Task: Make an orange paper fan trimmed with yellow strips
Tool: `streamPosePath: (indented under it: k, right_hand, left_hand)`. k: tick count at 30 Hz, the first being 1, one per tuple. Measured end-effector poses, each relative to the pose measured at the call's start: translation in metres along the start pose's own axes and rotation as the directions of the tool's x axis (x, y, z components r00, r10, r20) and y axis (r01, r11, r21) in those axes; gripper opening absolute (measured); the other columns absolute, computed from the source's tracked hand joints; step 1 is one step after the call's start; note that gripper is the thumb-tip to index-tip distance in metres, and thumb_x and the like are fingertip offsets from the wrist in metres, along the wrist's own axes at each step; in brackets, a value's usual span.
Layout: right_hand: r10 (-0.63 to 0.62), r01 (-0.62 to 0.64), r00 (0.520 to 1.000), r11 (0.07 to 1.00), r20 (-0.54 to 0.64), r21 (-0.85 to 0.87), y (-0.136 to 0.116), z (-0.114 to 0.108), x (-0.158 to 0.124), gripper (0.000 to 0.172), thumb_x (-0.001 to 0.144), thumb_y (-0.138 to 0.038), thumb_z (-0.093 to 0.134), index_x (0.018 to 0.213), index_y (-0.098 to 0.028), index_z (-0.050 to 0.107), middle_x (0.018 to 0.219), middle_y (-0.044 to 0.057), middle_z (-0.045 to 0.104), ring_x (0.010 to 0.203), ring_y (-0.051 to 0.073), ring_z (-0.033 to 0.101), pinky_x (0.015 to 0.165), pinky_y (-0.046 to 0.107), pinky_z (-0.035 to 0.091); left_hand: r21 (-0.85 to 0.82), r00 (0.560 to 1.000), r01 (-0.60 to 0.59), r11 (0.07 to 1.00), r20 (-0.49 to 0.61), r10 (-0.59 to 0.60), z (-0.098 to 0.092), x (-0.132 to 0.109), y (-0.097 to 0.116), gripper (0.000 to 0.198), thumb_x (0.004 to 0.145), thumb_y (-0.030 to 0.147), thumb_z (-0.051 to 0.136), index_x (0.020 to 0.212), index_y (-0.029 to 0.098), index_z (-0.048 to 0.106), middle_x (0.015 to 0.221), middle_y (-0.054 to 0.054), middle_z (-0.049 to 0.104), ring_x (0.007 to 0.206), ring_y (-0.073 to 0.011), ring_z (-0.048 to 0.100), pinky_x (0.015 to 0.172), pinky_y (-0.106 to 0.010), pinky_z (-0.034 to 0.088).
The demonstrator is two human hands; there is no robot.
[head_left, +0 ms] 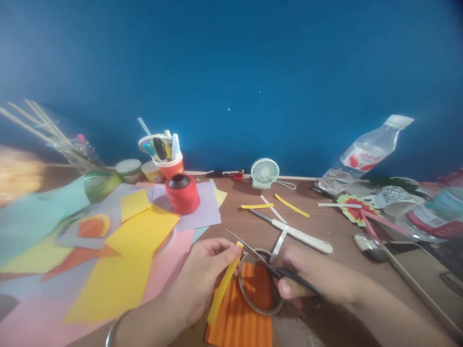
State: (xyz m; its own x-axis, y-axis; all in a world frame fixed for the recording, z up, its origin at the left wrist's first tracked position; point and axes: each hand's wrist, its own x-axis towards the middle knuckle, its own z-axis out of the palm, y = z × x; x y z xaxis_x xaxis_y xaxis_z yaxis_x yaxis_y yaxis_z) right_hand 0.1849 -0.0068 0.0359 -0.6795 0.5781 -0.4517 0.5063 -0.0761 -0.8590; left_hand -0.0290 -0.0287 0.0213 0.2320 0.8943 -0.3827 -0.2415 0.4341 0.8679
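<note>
Your left hand (pixel 202 274) pinches a yellow paper strip (pixel 221 291) between thumb and fingers, above the orange corrugated sheet (pixel 240 323) on the counter (pixel 318 219), while the scissors (pixel 253 251), blades parted at the strip's top, sit gripped in your right hand (pixel 307 279).

My left hand (pixel 202 277) pinched a yellow strip (pixel 221 291) low in the middle of the frame. Its top end sat between the parted blades of the scissors (pixel 253 253), which my right hand (pixel 307 282) gripped. Under both lay orange corrugated paper (pixel 238 325) and a metal ring (pixel 257 311). Yellow sheets (pixel 126 260) covered the left side, with a red thread spool (pixel 183 195) above them. A small fan (pixel 265 172) stood at centre and a tilted bottle (pixel 361 156) at upper right.
</note>
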Motion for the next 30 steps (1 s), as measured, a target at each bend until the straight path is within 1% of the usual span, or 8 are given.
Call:
streamPosePath:
  k: [3,6,10,16,19,22,25,30]
  right_hand:
    - [0.006,-0.006,1.0,1.0,0.029,0.018,0.0007,-0.0008,0.0003,0.063,0.061,-0.074,0.047,0.059,-0.012,0.053,0.05,0.0,0.05,0.046,0.009,0.046,0.042,0.018,0.03]
    - [0.003,-0.005,0.999,1.0,0.048,0.028,0.0001,-0.0013,0.0004,0.063,0.061,-0.074,0.048,0.062,-0.012,0.055,0.051,0.001,0.052,0.047,0.01,0.047,0.042,0.019,0.03]
    - [-0.025,0.022,0.996,0.999,0.083,0.033,-0.0026,-0.002,-0.0007,0.063,0.061,-0.075,0.047,0.061,-0.012,0.054,0.051,0.0,0.05,0.046,0.009,0.044,0.041,0.019,0.029]
    - [-0.111,0.105,0.984,0.993,0.14,0.05,-0.0058,-0.0034,-0.002,0.062,0.062,-0.076,0.045,0.059,-0.014,0.049,0.051,0.0,0.046,0.048,0.01,0.043,0.043,0.02,0.029]
    - [-0.106,0.101,0.984,0.994,0.144,0.038,-0.0057,-0.0039,-0.002,0.062,0.062,-0.076,0.044,0.059,-0.014,0.048,0.051,-0.001,0.045,0.048,0.01,0.042,0.043,0.02,0.029]
    - [-0.098,0.093,0.986,0.995,0.138,0.038,-0.0051,-0.0039,-0.0017,0.063,0.061,-0.077,0.044,0.06,-0.014,0.048,0.052,-0.001,0.045,0.049,0.01,0.041,0.043,0.02,0.029]
    - [-0.078,0.072,0.986,0.996,0.15,0.047,-0.0048,-0.0031,-0.0017,0.063,0.061,-0.077,0.045,0.058,-0.014,0.047,0.051,-0.002,0.044,0.047,0.009,0.039,0.042,0.02,0.028]
    - [-0.072,0.067,0.987,0.997,0.145,0.04,-0.0046,-0.0016,-0.0015,0.063,0.061,-0.077,0.044,0.058,-0.014,0.047,0.051,-0.002,0.043,0.047,0.009,0.039,0.041,0.02,0.028]
  left_hand:
    - [0.032,0.999,0.049,0.998,-0.008,-0.049,0.0013,-0.0007,0.0021,0.02,0.07,0.028,0.067,0.059,0.014,0.059,0.051,0.003,0.057,0.048,-0.0059,0.047,0.049,-0.017,0.038]
    - [0.053,0.998,0.07,0.996,-0.001,-0.07,0.0013,-0.0017,0.0006,0.019,0.069,0.03,0.068,0.059,0.015,0.061,0.052,0.003,0.059,0.048,-0.0064,0.05,0.049,-0.017,0.039]
    - [0.049,0.999,0.048,0.998,0.004,-0.048,0.0002,-0.0025,-0.0024,0.016,0.067,0.029,0.07,0.06,0.017,0.062,0.057,0.003,0.062,0.052,-0.0065,0.052,0.052,-0.017,0.041]
    - [0.129,0.999,0.038,0.991,0.008,-0.039,-0.0006,-0.0028,-0.0002,0.018,0.065,0.029,0.071,0.057,0.016,0.062,0.054,0.003,0.06,0.05,-0.0071,0.052,0.051,-0.018,0.04]
    - [0.161,0.998,0.061,0.985,0.0,-0.062,-0.0004,-0.0036,0.0011,0.018,0.066,0.03,0.07,0.057,0.016,0.061,0.052,0.003,0.059,0.049,-0.0068,0.05,0.049,-0.018,0.038]
    - [0.193,0.998,0.06,0.979,-0.008,-0.059,0.0002,-0.0033,0.0016,0.019,0.066,0.031,0.069,0.057,0.016,0.061,0.052,0.004,0.058,0.049,-0.0066,0.049,0.049,-0.018,0.037]
    - [0.191,0.999,0.038,0.981,-0.008,-0.037,0.0017,-0.0027,0.0032,0.019,0.065,0.03,0.069,0.055,0.016,0.06,0.051,0.004,0.058,0.049,-0.0065,0.048,0.049,-0.018,0.037]
    - [0.195,0.999,0.052,0.979,-0.001,-0.053,0.0026,-0.004,0.0055,0.019,0.067,0.028,0.068,0.054,0.016,0.06,0.05,0.004,0.058,0.047,-0.0067,0.048,0.048,-0.018,0.036]
